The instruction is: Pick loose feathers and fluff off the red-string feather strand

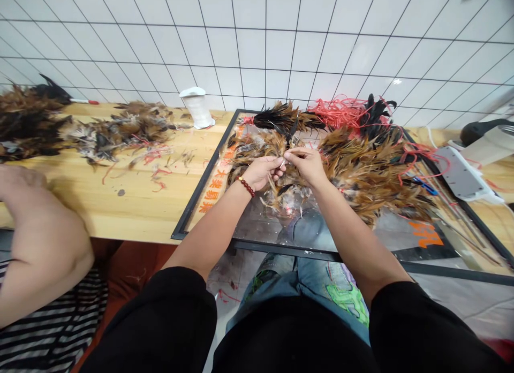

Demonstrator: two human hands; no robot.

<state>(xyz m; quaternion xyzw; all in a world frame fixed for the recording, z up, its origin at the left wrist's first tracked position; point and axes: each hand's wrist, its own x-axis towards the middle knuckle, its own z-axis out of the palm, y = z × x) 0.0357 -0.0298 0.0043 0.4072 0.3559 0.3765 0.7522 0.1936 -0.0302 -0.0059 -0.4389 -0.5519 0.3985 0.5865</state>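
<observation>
My left hand (265, 171), with a dark red bead bracelet (246, 187) at its wrist, is closed in a pinch. My right hand (307, 165) pinches close against it, and the fingertips of both meet at a small pale feather quill. The feather's far end blends into the brown feathers (257, 146) around and behind the hands. To the right of my right hand lies a large heap of brown feathers (369, 172). Behind the hands is a bundle of dark feathers (281, 118) tied with red string at its left end.
A black-framed glass panel (203, 172) lies on the wooden table (132, 212). Red string (337, 112) is heaped at the back; a white spool (197, 108) stands left of it. Blue-handled scissors (426, 185) and a white box (466, 172) are right. A co-worker's arm (48, 244) rests left.
</observation>
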